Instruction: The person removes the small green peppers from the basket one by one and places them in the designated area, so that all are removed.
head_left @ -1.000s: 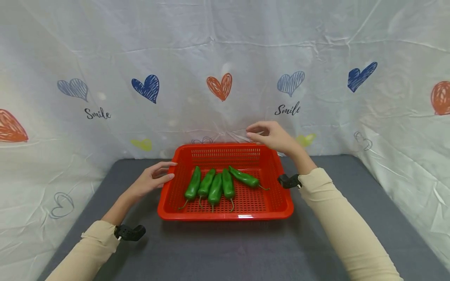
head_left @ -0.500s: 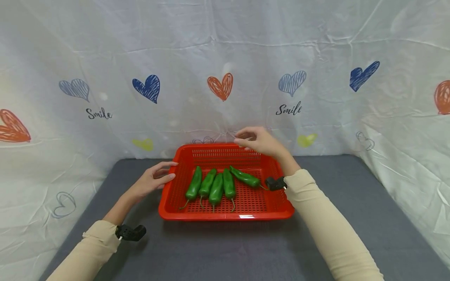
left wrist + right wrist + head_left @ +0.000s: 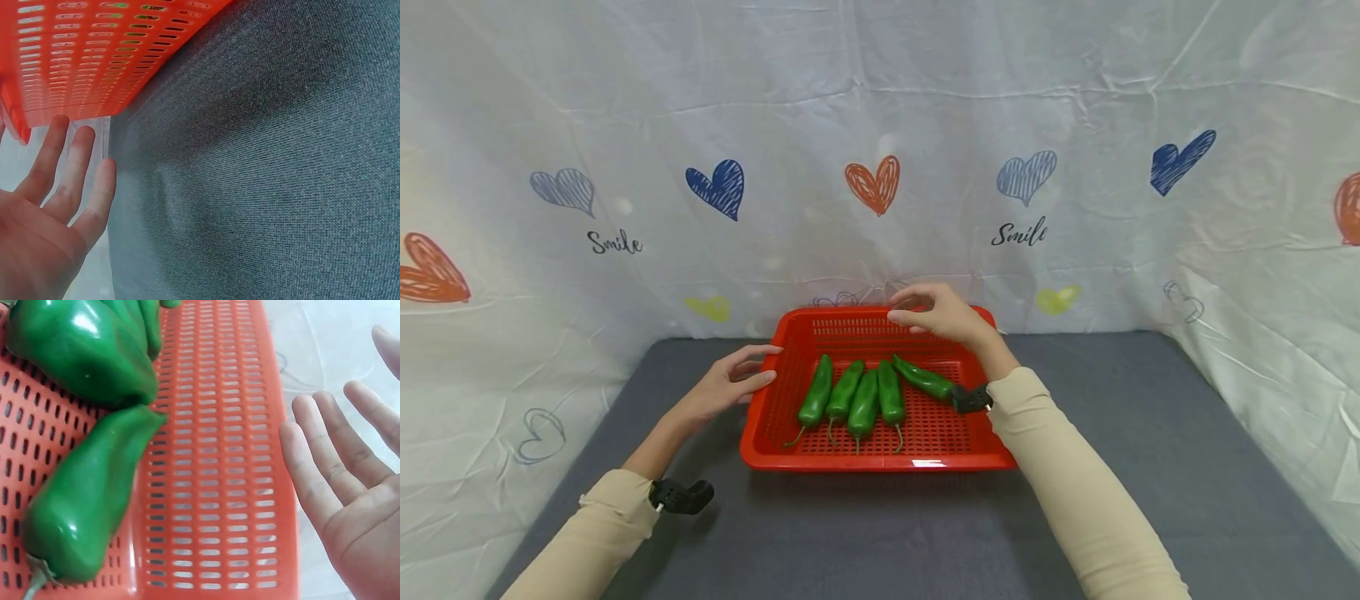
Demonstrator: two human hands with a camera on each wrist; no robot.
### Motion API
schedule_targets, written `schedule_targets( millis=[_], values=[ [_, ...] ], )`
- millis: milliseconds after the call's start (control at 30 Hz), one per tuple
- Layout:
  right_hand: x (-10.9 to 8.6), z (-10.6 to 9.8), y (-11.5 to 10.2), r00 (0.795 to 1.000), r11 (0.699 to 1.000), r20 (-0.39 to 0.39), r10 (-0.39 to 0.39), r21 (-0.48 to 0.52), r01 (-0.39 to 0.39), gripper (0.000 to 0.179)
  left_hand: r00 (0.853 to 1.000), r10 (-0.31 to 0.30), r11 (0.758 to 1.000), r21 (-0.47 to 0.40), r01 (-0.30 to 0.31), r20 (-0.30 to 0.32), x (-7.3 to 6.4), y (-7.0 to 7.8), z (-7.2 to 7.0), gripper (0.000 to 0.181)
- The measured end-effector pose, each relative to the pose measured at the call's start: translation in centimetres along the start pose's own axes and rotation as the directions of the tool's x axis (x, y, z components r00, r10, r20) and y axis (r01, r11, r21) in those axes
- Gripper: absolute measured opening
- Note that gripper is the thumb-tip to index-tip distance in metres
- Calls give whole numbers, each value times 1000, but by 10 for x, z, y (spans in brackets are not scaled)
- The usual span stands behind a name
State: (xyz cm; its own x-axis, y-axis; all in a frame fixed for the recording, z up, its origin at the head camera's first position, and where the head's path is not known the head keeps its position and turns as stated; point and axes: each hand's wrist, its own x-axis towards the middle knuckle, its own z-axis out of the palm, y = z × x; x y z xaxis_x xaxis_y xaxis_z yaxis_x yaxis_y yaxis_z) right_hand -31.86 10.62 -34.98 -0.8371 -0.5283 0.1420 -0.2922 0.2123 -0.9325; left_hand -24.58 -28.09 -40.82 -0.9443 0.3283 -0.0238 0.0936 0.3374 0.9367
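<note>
A red plastic basket [image 3: 880, 462] with slotted walls holds several long green peppers [image 3: 862, 404]. Most lie side by side at its left and middle, while one slants apart at the right [image 3: 87, 500]. My left hand [image 3: 721, 390] is at the basket's left rim, thumb and fingertips right at the edge, fingers loosely spread. In the left wrist view three of its fingers [image 3: 74, 165] extend outside the slotted wall. Over the basket's back wall hovers my right hand [image 3: 942, 315], fingers relaxed and nothing in them. The right wrist view shows its fingers spread beside the back rim.
The basket stands on a table with a dark grey cloth [image 3: 880, 542]. Close behind hangs a white sheet [image 3: 790, 83] printed with hearts, which also runs down both sides. A black wrist camera [image 3: 972, 399] on the right arm overlaps the slanting pepper's stem end.
My right hand has moved left and slightly down, from the basket's back right corner to above the middle of its back wall. The left hand, basket and peppers stay in place.
</note>
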Motion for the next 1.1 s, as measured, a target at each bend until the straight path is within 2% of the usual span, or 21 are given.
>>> schedule_targets(
  millis=[333, 633, 1100],
  values=[
    [1, 7, 14, 995, 996, -16, 93, 9, -93, 47, 1000, -5, 1000, -11, 5, 5, 1, -1, 0, 53],
    [-1, 13, 30, 979, 979, -38, 202, -14, -202, 49, 1000, 8, 1000, -18, -8, 18, 2, -3, -1, 53],
    [-6, 17, 42, 965, 966, -47, 260, 4, -260, 49, 1000, -5, 1000, -18, 6, 18, 1, -1, -1, 54]
  ],
)
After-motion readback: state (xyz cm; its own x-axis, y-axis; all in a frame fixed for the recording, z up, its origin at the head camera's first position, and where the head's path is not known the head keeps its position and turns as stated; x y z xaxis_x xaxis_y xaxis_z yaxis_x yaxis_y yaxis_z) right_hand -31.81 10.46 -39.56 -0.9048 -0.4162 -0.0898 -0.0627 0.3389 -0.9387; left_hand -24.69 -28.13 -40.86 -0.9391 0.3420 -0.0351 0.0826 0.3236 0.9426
